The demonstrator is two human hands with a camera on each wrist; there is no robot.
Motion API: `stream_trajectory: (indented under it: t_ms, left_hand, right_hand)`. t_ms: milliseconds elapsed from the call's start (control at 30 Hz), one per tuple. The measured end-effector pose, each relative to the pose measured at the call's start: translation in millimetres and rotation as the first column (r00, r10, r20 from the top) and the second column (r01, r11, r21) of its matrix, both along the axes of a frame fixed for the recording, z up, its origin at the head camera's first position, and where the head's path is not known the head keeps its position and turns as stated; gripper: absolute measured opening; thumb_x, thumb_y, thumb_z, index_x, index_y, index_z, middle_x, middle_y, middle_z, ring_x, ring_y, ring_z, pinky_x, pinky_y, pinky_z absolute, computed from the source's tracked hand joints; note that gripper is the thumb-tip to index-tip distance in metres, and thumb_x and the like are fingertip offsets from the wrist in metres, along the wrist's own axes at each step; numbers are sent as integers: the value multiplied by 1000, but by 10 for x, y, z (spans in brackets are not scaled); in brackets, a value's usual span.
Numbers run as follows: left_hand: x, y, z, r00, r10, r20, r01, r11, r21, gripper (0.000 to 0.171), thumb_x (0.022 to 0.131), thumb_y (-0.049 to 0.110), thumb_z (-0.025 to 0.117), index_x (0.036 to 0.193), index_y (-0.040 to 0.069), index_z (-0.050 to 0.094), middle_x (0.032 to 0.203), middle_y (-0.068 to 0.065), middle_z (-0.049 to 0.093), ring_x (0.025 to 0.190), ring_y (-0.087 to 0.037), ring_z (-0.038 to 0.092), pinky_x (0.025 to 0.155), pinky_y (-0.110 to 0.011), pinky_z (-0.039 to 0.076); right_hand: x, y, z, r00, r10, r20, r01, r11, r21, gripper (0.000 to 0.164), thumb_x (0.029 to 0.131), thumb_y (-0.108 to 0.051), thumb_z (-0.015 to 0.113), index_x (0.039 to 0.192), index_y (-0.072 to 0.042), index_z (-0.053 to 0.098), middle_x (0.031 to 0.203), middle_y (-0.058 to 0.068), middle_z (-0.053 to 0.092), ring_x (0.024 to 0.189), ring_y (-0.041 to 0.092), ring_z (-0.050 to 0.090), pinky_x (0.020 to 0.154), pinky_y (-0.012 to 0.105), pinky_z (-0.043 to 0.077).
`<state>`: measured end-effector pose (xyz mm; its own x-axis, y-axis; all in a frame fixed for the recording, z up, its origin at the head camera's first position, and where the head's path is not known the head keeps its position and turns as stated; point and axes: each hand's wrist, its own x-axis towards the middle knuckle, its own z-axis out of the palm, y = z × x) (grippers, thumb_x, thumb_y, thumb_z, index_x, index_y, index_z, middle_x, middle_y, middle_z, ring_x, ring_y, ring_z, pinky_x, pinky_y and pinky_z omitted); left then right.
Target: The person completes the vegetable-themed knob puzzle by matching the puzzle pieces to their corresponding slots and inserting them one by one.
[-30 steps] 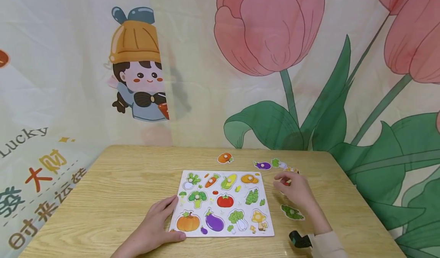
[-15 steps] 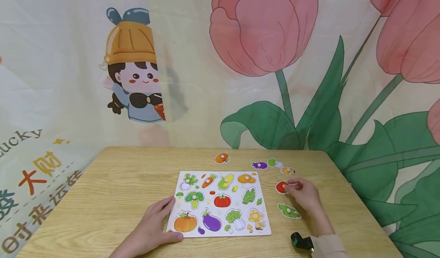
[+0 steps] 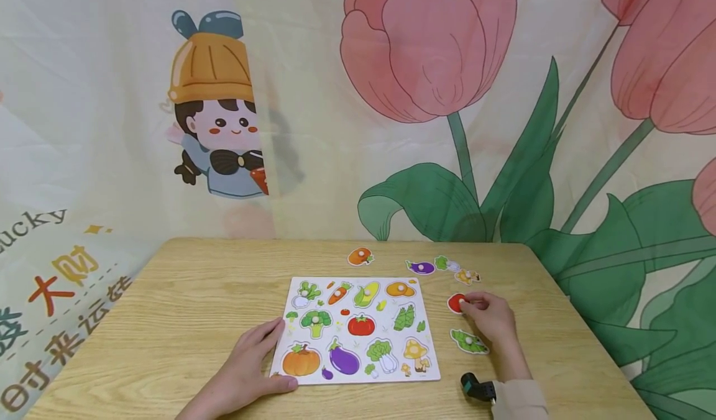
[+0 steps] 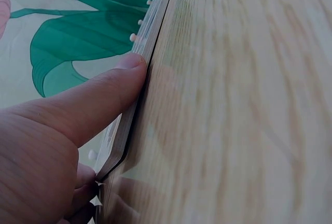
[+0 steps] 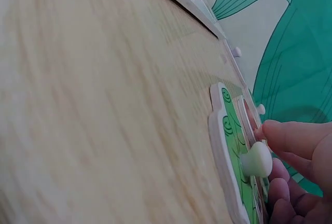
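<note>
My left hand (image 3: 248, 361) holds the near left corner of a white vegetable puzzle board (image 3: 386, 373). Its thumb (image 4: 116, 81) lies along the board's near edge, and the other fingers are at the left side. To the right of the board, my right hand (image 3: 495, 320) pinches the knob of a red tomato puzzle piece (image 3: 455, 302) between thumb and forefinger. The piece is at the table surface. A leafy green puzzle piece (image 3: 470, 341) with a pale knob (image 5: 258, 160) lies just nearer than that hand.
Behind the board lie pumpkin (image 3: 360, 256), eggplant (image 3: 421, 267), cabbage (image 3: 447, 263) and mushroom (image 3: 467, 276) pieces. Several knobbed pieces, such as the broccoli (image 3: 316, 322), sit in the board. A black device (image 3: 477, 387) is at the right wrist. A printed curtain (image 3: 313, 97) hangs behind the wooden table (image 3: 184, 320).
My right hand has drawn back a little from above the tomato piece and now pinches its knob, leaving the piece in sight. The left hand stays at the board's corner.
</note>
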<state>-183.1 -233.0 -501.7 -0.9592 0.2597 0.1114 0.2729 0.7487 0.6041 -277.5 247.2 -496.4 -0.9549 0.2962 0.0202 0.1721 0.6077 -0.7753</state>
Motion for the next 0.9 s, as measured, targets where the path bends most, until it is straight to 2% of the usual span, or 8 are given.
stream_trajectory:
  t_ms: [200, 500, 700, 900]
  left_hand:
    - [11, -4, 8, 1000, 4, 27, -5, 1000, 12, 120, 74, 63, 91, 162, 0, 40, 168, -18, 35, 152, -46, 26, 118, -69, 31]
    - [6, 1, 5, 1000, 2, 11, -2, 1000, -4, 119, 74, 65, 89, 162, 0, 41, 168, -17, 36, 152, -47, 27, 118, -69, 32]
    - [-12, 2, -13, 1000, 10, 29, -10, 1000, 2, 122, 73, 69, 87, 162, 2, 40, 169, -16, 35, 153, -44, 26, 119, -68, 31]
    - [4, -2, -1, 1000, 4, 29, -4, 1000, 0, 121, 73, 66, 89, 162, 1, 40, 169, -18, 35, 152, -46, 26, 118, -69, 32]
  right_hand:
    - [-33, -10, -30, 1000, 6, 2, -6, 999, 46, 34, 97, -27, 77, 122, -4, 76, 107, 16, 70, 96, 30, 60, 77, 36, 42]
    - [-39, -21, -14, 1000, -2, 16, 1, 997, 76, 33, 97, -28, 76, 121, -4, 77, 104, 15, 70, 94, 30, 59, 77, 37, 41]
    - [-35, -11, -3, 999, 5, 33, -7, 998, 68, 32, 98, -27, 76, 120, -4, 77, 102, 14, 69, 94, 30, 57, 78, 38, 41]
    - [-36, -15, -3, 999, 11, 40, -14, 998, 58, 30, 98, -26, 76, 119, -4, 77, 102, 14, 68, 94, 31, 56, 78, 38, 41]
